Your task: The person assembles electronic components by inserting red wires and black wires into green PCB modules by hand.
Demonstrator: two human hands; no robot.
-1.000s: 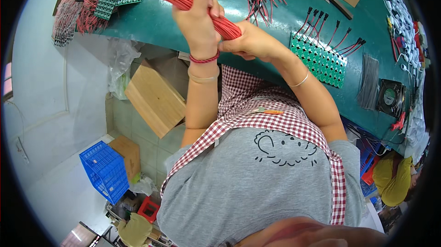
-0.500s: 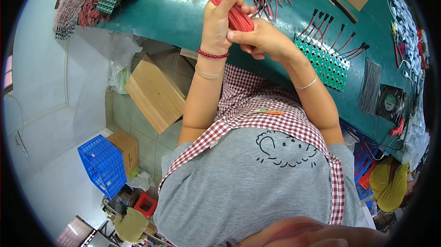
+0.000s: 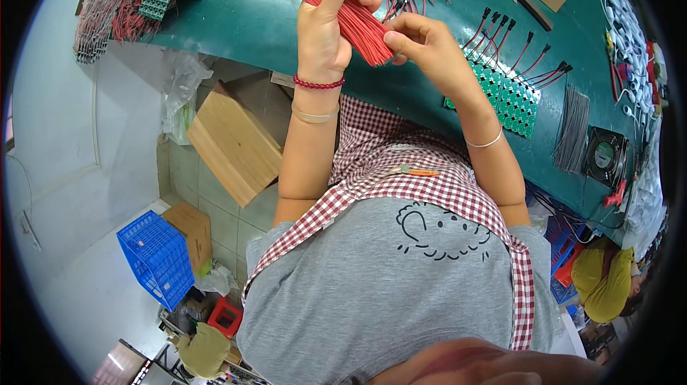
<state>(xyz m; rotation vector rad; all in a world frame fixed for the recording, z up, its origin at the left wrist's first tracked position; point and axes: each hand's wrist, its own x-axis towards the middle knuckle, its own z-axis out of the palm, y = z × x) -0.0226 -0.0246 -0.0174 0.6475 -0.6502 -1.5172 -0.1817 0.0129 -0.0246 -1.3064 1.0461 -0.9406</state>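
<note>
We see a green workbench (image 3: 243, 20) above a tiled floor (image 3: 215, 224), with a cardboard box (image 3: 232, 145), a blue crate (image 3: 157, 256) and a pale wall (image 3: 64, 170).

Both forearms rise from six o'clock toward twelve, elbows bent, the left hand (image 3: 323, 31) upright at eleven o'clock with thumb up and fingers curled closed, the right hand (image 3: 422, 45) at one o'clock pinching thumb against fingertips, wrist cocked inward.

The wire bundle (image 3: 336, 2) is held above the workbench (image 3: 257, 20) near edge. Circuit boards (image 3: 512, 95) lie to its right, the small fan (image 3: 607, 157) further right.
</note>
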